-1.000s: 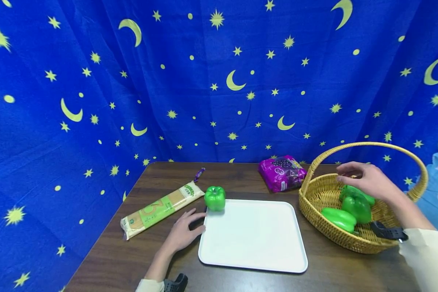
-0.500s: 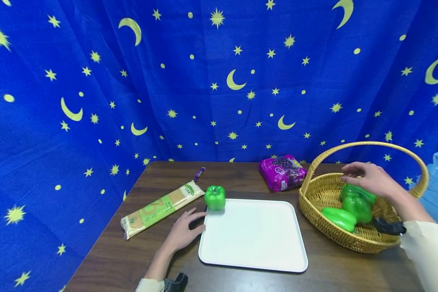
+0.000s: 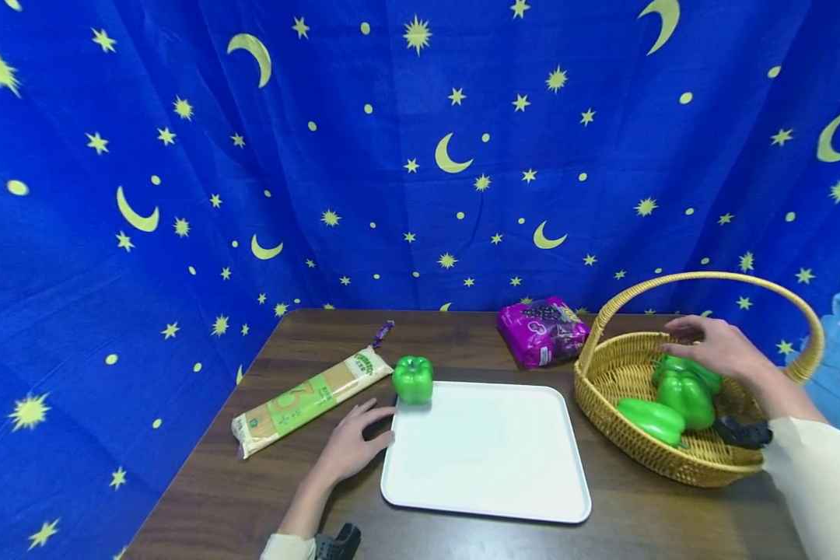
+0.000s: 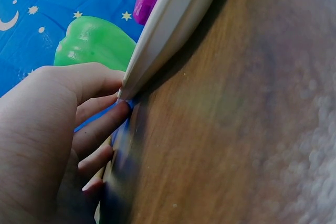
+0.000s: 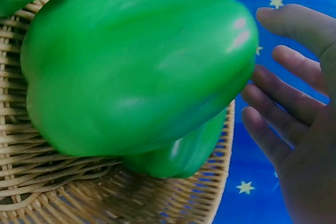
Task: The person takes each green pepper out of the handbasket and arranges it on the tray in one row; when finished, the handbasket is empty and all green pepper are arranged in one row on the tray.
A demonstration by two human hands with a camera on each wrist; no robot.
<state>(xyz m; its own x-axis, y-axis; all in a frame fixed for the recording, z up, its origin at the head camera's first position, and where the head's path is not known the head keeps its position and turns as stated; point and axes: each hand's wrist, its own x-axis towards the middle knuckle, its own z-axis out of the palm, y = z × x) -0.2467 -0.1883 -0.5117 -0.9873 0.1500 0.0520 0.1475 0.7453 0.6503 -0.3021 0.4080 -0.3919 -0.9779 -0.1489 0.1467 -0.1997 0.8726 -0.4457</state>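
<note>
My left hand (image 3: 353,447) lies beside the white tray (image 3: 486,451), its thumb and fingertips right at the left rim. In the left wrist view the fingers (image 4: 100,129) are loosely bent at the tray edge. A green bell pepper (image 3: 413,379) stands at the tray's back left corner. My right hand (image 3: 717,346) is over the back of the wicker basket (image 3: 602,365), fingers loosely bent and holding nothing. Inside lie a green bell pepper (image 3: 686,398), another pepper (image 3: 651,420) in front, and a third partly hidden behind. The right wrist view shows the fingertips beside a large green pepper (image 5: 136,66).
A noodle packet (image 3: 308,403) lies left of the tray, with a small purple wrapped piece (image 3: 383,334) behind it. A purple packet (image 3: 542,333) sits at the back of the wooden table. The basket's arched handle (image 3: 703,275) stands upright above it; a blue star-patterned cloth (image 3: 392,155) hangs behind.
My right hand has shifted slightly to the right and down over the basket. The left hand, tray and peppers stay in place.
</note>
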